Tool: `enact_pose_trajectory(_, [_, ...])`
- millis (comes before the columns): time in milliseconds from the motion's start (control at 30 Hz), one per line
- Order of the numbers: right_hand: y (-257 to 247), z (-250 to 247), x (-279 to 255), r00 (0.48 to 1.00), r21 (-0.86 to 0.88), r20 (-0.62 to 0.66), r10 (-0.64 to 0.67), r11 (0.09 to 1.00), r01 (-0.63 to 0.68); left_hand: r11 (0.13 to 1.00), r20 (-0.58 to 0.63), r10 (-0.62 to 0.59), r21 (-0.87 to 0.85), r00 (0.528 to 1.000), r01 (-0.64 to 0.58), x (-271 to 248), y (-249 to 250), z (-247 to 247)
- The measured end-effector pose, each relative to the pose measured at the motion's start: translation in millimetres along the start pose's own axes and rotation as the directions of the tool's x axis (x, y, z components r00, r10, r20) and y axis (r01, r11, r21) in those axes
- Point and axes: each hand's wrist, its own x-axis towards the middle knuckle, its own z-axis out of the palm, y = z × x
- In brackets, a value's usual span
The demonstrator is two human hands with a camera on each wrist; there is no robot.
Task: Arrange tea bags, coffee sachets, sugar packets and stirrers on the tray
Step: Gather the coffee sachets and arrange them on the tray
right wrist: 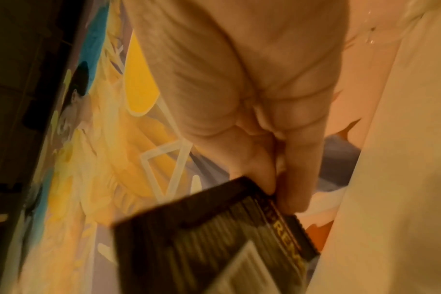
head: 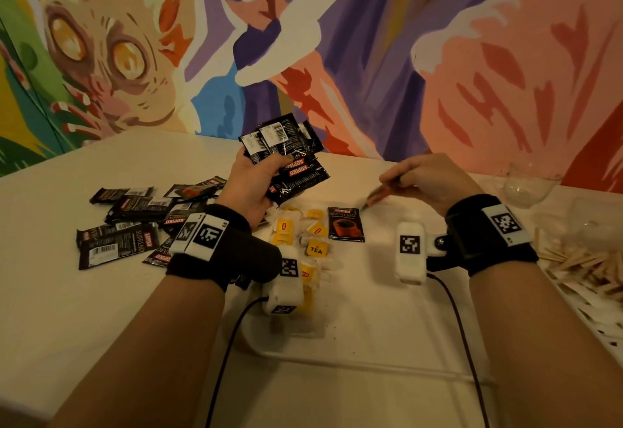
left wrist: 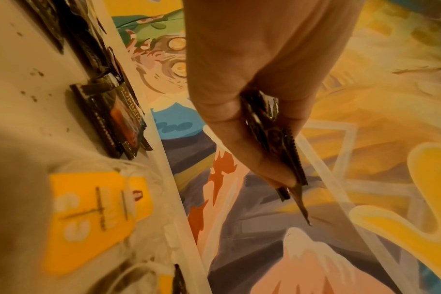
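My left hand (head: 266, 174) is raised over the table and grips a fan of several black coffee sachets (head: 286, 154); the left wrist view shows the hand (left wrist: 252, 111) holding them edge-on (left wrist: 287, 159). My right hand (head: 404, 178) hovers to the right and pinches one sachet (head: 376, 197), seen as a black packet (right wrist: 214, 238) below the fingers (right wrist: 292, 179). On the white tray (head: 371, 365) lie yellow-tagged tea bags (head: 315, 245) and one coffee sachet (head: 346, 224) face up.
More black sachets (head: 124, 225) lie scattered on the white table at the left. Wooden stirrers (head: 580, 265) are heaped on a white slatted rack (head: 593, 313) at the right. A clear glass bowl (head: 529, 185) stands at the back right by the painted wall.
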Motion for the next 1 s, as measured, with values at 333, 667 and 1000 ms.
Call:
enact_pose_trajectory(333, [7, -5, 1, 0.97, -0.567, 0.152, 0.191, 0.821, -0.073, 1.0, 0.023, -0.006, -0.028, 1.0, 0.007, -6, 10, 2])
enact_pose_trajectory(667, [11, 2, 2, 0.95, -0.623, 0.243, 0.194, 0.782, -0.001, 0.999, 0.048, -0.036, -0.021, 0.998, 0.037, -10, 13, 5])
enact_pose_trajectory(1000, [3, 3, -5, 0.91, -0.63, 0.331, 0.25, 0.776, 0.017, 0.998, 0.058, -0.059, -0.005, 0.997, 0.059, -9, 12, 4])
